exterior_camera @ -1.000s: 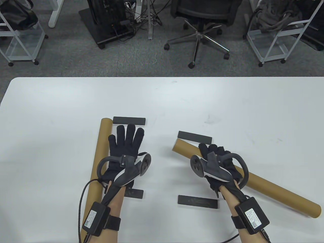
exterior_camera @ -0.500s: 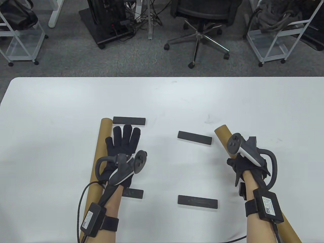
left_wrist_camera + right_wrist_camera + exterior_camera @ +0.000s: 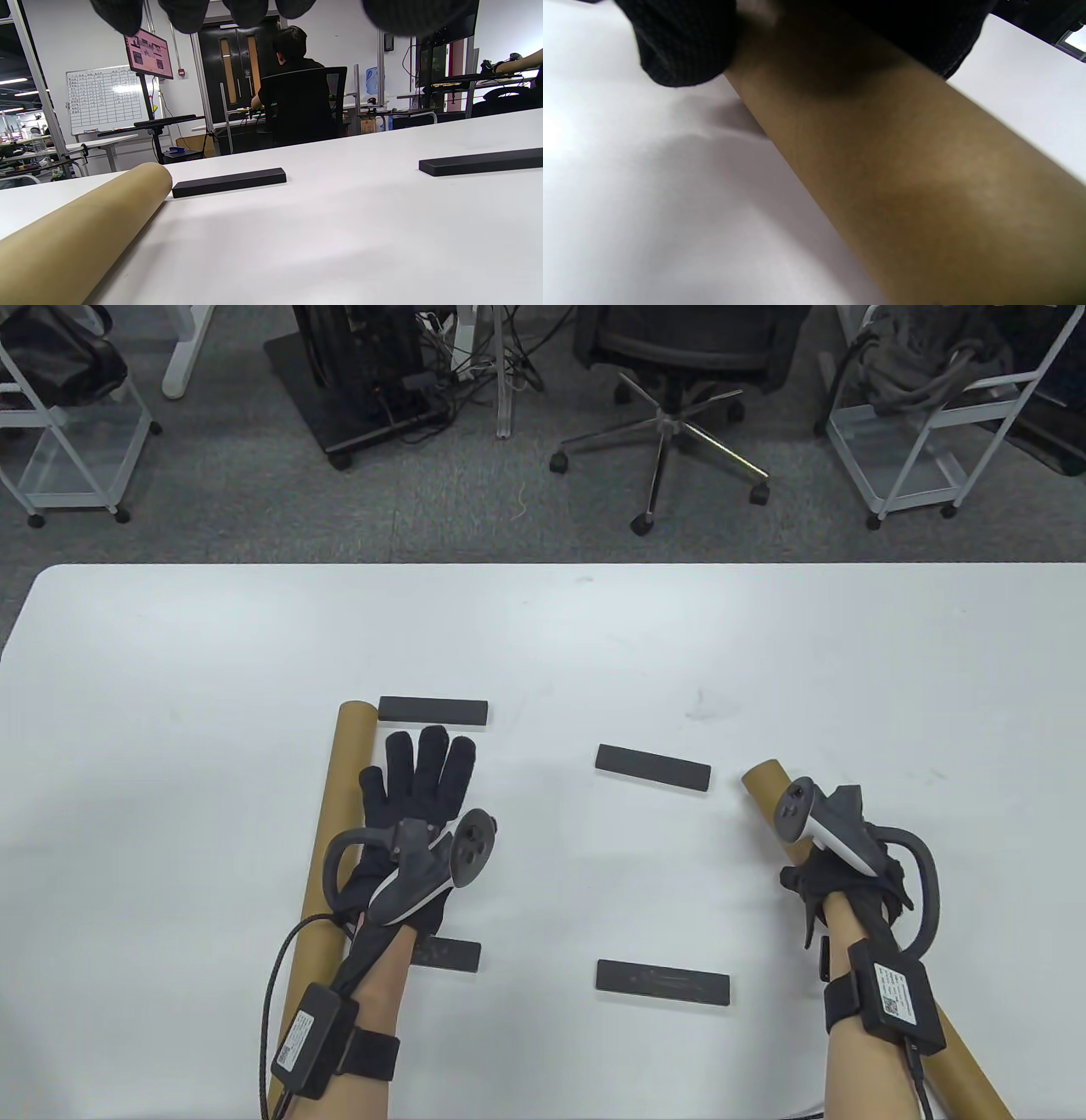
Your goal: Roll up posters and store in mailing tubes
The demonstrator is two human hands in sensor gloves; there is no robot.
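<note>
A brown cardboard mailing tube (image 3: 339, 789) lies lengthwise at the left; it also shows in the left wrist view (image 3: 76, 228). My left hand (image 3: 422, 768) rests flat beside it, fingers spread, holding nothing. My right hand (image 3: 836, 874) grips a second brown tube (image 3: 768, 785), which runs from mid right to the bottom right corner. In the right wrist view, the gloved fingers (image 3: 683, 42) wrap this tube (image 3: 925, 190) just above the white surface. I cannot tell a poster apart from the white table.
Several black bars lie on the white table (image 3: 170, 661): one at the left tube's far end (image 3: 433, 710), one in the middle (image 3: 652, 767), one near the front (image 3: 662, 982), one partly under my left wrist (image 3: 447, 954). An office chair (image 3: 679, 381) stands beyond the table's far edge.
My right hand has swung its tube from lying across the middle to the right side, then drawn it slightly nearer. My left hand has barely shifted.
</note>
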